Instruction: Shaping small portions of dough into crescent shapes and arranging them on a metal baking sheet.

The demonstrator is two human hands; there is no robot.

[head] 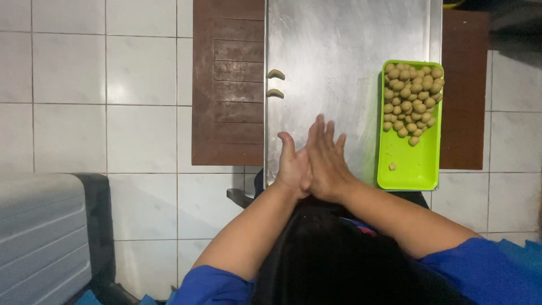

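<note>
Head view looks straight down on your two hands, pressed palm to palm over the near end of a long metal baking tray [339,51]. Your right hand [326,158] lies on top with its fingers straight and close together, pointing away from you. Your left hand [292,166] sits under it, thumb sticking up on the left side. Whether anything is held between your palms cannot be told, since they cover each other.

On the far left edge of the tray lie two small curved dough pieces [275,83], one just behind the other, well apart from your hands. A bright green plastic tray [415,164] rests along the right side of the metal one. Its far half holds a heap of small round dough balls [412,99], and a single ball [392,166] sits alone near its front left corner. Both trays rest on a brown wooden table [226,85] over a white tiled floor [113,85].
</note>
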